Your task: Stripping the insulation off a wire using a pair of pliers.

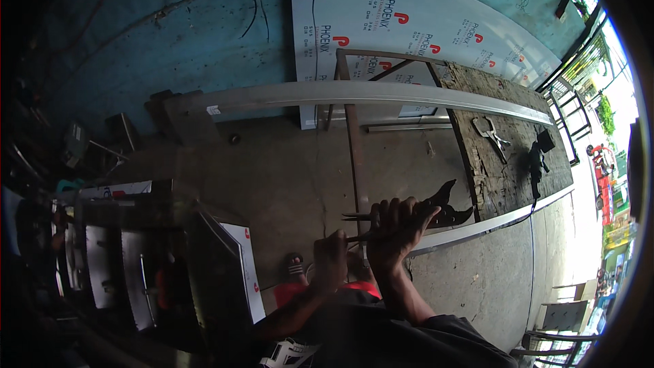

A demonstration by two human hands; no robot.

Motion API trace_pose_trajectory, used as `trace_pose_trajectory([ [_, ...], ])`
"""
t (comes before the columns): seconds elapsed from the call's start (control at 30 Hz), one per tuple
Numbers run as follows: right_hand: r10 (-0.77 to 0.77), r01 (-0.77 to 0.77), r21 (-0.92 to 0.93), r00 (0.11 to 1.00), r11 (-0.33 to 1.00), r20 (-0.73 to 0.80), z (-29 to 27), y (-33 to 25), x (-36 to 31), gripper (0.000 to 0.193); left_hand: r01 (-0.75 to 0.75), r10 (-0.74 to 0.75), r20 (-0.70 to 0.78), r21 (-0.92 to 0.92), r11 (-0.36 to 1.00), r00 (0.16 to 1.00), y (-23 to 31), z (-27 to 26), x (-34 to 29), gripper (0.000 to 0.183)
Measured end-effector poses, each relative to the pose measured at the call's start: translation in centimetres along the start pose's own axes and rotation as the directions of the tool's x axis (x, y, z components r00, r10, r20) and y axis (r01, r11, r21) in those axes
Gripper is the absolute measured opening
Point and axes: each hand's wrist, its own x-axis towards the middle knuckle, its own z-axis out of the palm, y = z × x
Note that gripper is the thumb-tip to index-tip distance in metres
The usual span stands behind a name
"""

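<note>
My right hand (395, 228) is closed around a dark metal piece (444, 206). Two curved, tapering prongs of it spread out to the right of my fist, and a thin pointed end sticks out on the left. I cannot tell its exact kind. Lower and to the left, my left hand (331, 252) is closed on a thin dark bar that runs toward my right hand. Whether this bar belongs to the same piece is hidden. Both hands are above the floor, near the open frame of the bench.
A long metal beam (286, 94) crosses the frame to a worn wooden benchtop (501, 92). Locking clamp pliers (492, 138) and a black corded power tool (538, 160) lie there. A pale rail (470, 230) edges the near side. Film-covered sheet metal (436, 10) leans on the wall.
</note>
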Motion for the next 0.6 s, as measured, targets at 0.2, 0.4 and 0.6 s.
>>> trace_pose_trajectory([
  [0.2, -0.139, 0.15, -0.087, 0.983, 0.985, 0.118, -0.6, 0.8, 0.7, 0.055, 0.672, -0.663, 0.258, -0.549, 0.497, 0.703, -0.2, -0.5, 1.7, 0.049],
  [0.4, -0.218, 0.268, -0.102, 0.911, 0.958, 0.35, -1.1, 1.6, 0.3, 0.055, 0.734, -0.703, 0.258, -0.405, 0.545, 0.663, 2.0, -0.6, 2.9, 0.057],
  [0.6, -0.113, 0.116, -0.017, 0.987, 0.993, 0.117, 0.2, 0.5, 0.7, 0.056, 0.122, -0.14, -0.067, -0.218, 0.968, 0.988, 0.6, 1.4, 1.3, 0.049],
])
